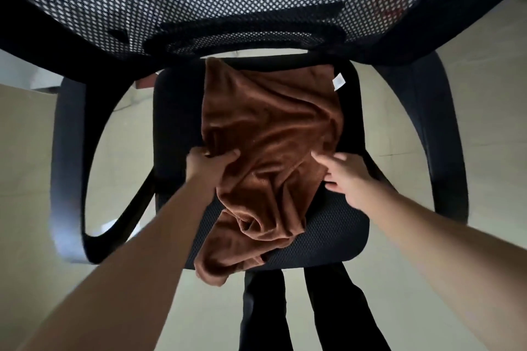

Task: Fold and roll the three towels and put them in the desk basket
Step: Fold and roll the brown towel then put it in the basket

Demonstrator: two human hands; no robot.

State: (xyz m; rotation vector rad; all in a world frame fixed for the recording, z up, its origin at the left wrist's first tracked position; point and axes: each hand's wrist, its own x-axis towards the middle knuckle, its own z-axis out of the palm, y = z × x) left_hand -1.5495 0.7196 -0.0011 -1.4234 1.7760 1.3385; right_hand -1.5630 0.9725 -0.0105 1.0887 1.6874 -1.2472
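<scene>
Head: towel [271, 134] (rumpled) in left hand [208, 164].

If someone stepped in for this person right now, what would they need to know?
Left hand: grips the brown towel at its left edge.
Right hand: fingers straight, touching the towel's right edge.
The towel lies rumpled on the chair seat, with one end hanging over the front.
Done: nothing folded or rolled yet.
Left: fold and roll this towel. The other two towels and the basket are out of view.

brown towel [268, 134] with white tag [338, 81], black mesh chair [322, 239]
</scene>
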